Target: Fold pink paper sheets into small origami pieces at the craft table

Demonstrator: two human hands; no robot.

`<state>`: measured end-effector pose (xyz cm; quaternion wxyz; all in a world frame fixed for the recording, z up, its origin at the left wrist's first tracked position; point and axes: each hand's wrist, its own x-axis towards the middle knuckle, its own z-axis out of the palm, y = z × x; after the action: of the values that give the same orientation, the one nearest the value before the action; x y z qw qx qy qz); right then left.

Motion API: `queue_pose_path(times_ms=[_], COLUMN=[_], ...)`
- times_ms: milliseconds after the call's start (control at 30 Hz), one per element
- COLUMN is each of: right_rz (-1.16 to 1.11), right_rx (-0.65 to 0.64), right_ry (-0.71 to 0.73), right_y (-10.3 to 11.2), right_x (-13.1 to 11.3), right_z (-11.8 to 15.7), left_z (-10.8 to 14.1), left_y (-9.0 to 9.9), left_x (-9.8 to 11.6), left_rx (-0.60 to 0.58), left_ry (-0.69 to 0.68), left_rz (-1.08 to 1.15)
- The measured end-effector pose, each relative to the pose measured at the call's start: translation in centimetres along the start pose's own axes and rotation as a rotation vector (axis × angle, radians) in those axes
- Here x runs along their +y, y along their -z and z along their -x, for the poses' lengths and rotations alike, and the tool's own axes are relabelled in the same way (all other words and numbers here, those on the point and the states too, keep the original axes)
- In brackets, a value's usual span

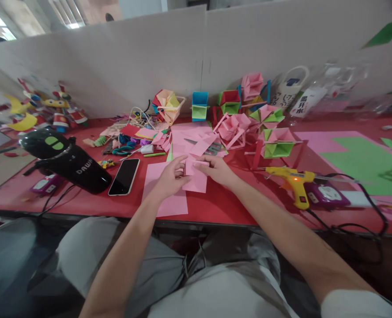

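Observation:
A pink sheet of paper [196, 182] is held upright and slightly bent just above the red table. My right hand [220, 171] pinches its upper right part between thumb and fingers. On the other side my left hand [173, 179] has its curled fingers and thumb closed at the paper's left edge. Under and beside my left hand lies another pink sheet [169, 205], flat on the table. Beyond my fingers are more pink sheets [189, 130] and a pair of scissors [213, 148] partly covered by paper.
To the left stand a black tumbler [80, 170] and a phone [124, 176]. A yellow glue gun [295, 180] with a lit light and trailing cord lies right. Folded paper lanterns [278, 143], craft scraps [139, 132] and plastic bottles [310, 99] line the white partition [116, 66].

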<state>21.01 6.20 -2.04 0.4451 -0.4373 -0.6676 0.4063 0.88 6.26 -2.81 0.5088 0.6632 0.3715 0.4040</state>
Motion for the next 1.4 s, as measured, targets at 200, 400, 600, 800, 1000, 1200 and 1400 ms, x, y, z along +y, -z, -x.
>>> queue_pose_path(times_ms=[200,400,600,800,1000,1200,1400], right_rz=[-0.063,-0.316,-0.351,-0.298,-0.153,-0.058,-0.286], right_rx=[-0.009,-0.191,-0.186,-0.105,-0.086,-0.099,-0.101], right_ry=[-0.058,0.05,0.003,-0.048,0.036,0.125,-0.064], right_y=[0.0,0.2,-0.1,0.1,0.6,0.7,0.4], right_x=[0.5,0.6,0.4,0.9,0.7,0.5,1.1], right_z=[-0.2,-0.1,-0.1,0.0,0.0,-0.1,-0.1], left_z=[-0.4,-0.3,-0.2,-0.2,-0.2,0.0,-0.1], left_y=[0.0,0.3,0.2,0.3,0.6,0.6,0.7], left_x=[0.1,-0.2,0.3,0.5,0.1,0.8,0.4], left_rx=[0.035,0.179,0.168,0.141,0.142,0.105,0.156], left_ry=[-0.047,0.064,0.133,0.088,0.117,0.179,0.042], left_rz=[-0.023,-0.006,0.128,0.14,0.233,0.372,0.073])
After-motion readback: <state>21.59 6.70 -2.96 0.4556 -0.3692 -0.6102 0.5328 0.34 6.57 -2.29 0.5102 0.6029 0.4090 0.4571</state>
